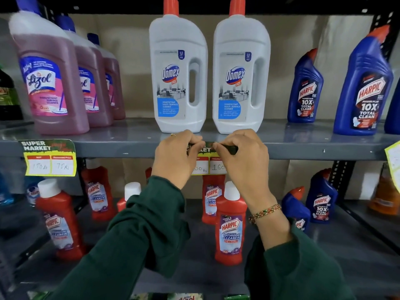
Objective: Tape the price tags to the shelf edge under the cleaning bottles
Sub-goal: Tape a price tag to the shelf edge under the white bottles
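A price tag [208, 165] with a green "SUPER MARKET" header and yellow price boxes lies against the grey shelf edge [121, 148], below two white Domex bottles [178, 76]. My left hand [176, 156] pinches the tag's top left part. My right hand [240, 154] presses on its top right and also holds a dark pen-like object [231, 148]. Both hands cover much of the tag. Whether tape is under the fingers cannot be seen. A second tag [49, 158] hangs on the edge under the pink Lizol bottles [48, 76].
Blue Harpic bottles [363, 83] stand on the right of the same shelf. Another yellow tag [394, 161] shows at the right frame edge. On the shelf below stand several red Harpic bathroom cleaner bottles [230, 224] and small blue Harpic bottles [321, 198].
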{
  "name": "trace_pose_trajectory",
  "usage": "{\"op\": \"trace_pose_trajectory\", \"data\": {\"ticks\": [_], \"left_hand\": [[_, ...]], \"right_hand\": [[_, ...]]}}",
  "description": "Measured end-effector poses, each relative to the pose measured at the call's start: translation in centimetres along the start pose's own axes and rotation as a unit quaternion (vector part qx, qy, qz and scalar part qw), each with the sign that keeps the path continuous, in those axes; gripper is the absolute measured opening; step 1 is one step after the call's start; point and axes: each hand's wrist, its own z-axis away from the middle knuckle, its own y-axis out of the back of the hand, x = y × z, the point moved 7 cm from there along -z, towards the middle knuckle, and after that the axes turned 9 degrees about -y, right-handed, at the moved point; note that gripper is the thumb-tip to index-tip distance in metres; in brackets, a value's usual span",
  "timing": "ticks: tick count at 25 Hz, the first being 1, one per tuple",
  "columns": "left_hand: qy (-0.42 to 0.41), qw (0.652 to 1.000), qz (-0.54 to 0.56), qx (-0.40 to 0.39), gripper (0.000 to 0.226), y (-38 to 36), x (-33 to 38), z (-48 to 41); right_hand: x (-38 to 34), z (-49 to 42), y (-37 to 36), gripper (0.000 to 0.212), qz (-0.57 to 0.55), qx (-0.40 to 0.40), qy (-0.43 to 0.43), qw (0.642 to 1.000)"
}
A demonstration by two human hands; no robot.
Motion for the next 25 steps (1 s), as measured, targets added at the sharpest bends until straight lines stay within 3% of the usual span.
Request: {"op": "trace_pose_trajectory", "data": {"ticks": [3, 6, 10, 15, 25], "left_hand": [[-0.005, 1.000, -0.002, -0.008, 0.012, -0.1, -0.4, -0.3], [-0.066, 0.996, -0.054, -0.026, 0.024, -0.6, 0.2, -0.6], [-0.099, 0.991, -0.088, -0.006, 0.033, -1.0, -0.3, -0.3], [-0.067, 0.994, -0.083, 0.029, 0.031, 0.0, -1.2, 0.4], [-0.076, 0.996, -0.030, 0.026, 0.038, 0.6, -1.7, 0.6]], "right_hand": [[0.0, -0.3, 0.5, 0.021, -0.003, -0.010, -0.023, 1.000], [0.2, -0.2, 0.3, 0.034, -0.007, -0.002, -0.030, 1.000], [0.1, 0.0, -0.9, 0.046, 0.091, 0.012, 0.032, 0.995], [0.3, 0.1, -0.5, 0.031, 0.091, 0.047, 0.060, 0.993], [0.2, 1.0, -0.1, 0.028, 0.101, 0.050, 0.089, 0.990]]}}
